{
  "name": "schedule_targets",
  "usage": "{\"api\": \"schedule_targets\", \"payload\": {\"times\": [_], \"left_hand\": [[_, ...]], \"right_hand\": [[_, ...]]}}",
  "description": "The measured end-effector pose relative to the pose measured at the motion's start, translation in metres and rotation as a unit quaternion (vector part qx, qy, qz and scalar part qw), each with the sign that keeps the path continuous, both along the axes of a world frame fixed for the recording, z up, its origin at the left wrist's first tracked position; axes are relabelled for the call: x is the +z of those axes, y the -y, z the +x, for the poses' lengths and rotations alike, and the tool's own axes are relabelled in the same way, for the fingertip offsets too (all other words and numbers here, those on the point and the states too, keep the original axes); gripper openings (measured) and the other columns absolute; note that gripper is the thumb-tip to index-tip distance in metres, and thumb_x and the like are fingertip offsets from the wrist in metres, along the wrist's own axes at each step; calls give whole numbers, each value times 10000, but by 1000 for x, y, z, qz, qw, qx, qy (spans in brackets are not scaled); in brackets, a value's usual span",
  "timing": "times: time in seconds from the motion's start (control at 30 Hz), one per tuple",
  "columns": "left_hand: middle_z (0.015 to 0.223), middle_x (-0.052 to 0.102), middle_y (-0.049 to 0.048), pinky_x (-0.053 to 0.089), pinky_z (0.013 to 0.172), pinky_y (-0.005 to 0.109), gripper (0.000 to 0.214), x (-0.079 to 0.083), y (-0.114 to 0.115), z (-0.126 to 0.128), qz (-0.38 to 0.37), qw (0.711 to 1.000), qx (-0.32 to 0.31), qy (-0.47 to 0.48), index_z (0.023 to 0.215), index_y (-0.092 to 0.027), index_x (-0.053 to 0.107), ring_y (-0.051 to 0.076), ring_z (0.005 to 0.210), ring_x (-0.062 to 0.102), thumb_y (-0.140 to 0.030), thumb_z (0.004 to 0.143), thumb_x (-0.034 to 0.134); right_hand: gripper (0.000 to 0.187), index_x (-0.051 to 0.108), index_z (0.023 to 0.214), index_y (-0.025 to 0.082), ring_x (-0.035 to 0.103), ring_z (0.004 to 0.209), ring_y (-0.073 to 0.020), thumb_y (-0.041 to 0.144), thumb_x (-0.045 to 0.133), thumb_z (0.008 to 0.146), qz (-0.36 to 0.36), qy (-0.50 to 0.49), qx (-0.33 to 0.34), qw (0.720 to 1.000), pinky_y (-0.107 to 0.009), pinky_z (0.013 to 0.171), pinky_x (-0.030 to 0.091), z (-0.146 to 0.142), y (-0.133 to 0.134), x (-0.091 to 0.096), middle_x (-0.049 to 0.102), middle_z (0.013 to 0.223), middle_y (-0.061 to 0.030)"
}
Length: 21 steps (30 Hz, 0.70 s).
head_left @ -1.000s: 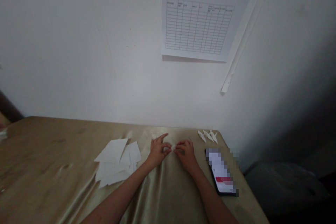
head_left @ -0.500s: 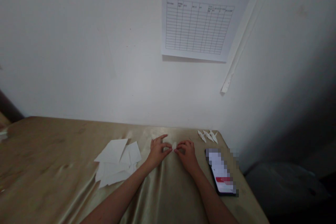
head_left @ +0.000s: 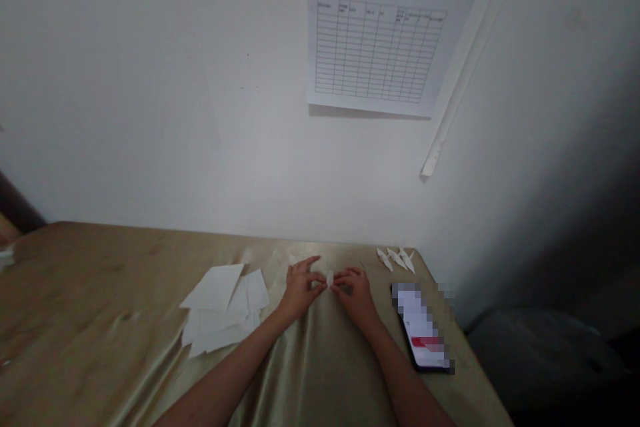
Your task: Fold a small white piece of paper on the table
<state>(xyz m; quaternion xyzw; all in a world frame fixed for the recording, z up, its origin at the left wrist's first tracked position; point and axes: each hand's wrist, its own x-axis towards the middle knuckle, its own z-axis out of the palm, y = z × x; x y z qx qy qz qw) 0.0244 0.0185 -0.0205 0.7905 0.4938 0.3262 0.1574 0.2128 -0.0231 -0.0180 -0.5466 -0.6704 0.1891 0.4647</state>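
A small folded piece of white paper (head_left: 330, 278) stands between my two hands, above the cloth-covered table. My left hand (head_left: 301, 285) pinches its left side with thumb and index finger, the other fingers stretched out above. From the right, my right hand (head_left: 354, 287) pinches the same paper between thumb and index finger. The fingertips hide part of the folds. To the left of my left arm lies a loose pile of white paper sheets (head_left: 220, 287). Beyond my right hand, 3 folded white paper cranes (head_left: 397, 259) rest near the table's back right corner.
A phone (head_left: 423, 330) with its screen lit lies right of my right forearm. The table's shiny gold cloth (head_left: 125, 280) is wrinkled and meets the white wall (head_left: 150, 113). A printed grid sheet (head_left: 375, 47) hangs there. A dark rounded object (head_left: 540, 360) stands beyond the right edge.
The right fingers have shifted slightly to the left, and the folded paper looks narrower and has moved slightly left. My left hand stays almost the same.
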Motion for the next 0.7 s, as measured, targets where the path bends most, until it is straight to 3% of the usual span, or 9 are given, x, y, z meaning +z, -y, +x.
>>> {"api": "schedule_targets", "payload": {"times": [0.27, 0.7], "left_hand": [[1475, 580, 42, 293, 1186, 608, 207, 0, 2, 0, 7, 1000, 1, 2, 851, -311, 807, 339, 1368, 488, -369, 682, 911], [1449, 602, 24, 297, 1188, 597, 121, 4, 2, 0, -7, 1000, 1, 8, 843, -312, 796, 313, 1352, 506, -285, 738, 851]], "right_hand": [[65, 789, 844, 267, 568, 1222, -288, 251, 732, 818, -13, 3, -36, 999, -532, 1123, 355, -1, 2, -5, 721, 1106, -86], [70, 784, 859, 260, 597, 1167, -290, 251, 731, 813, 4, 29, -53, 998, -538, 1114, 351, -1, 2, -5, 723, 1029, -75]]}}
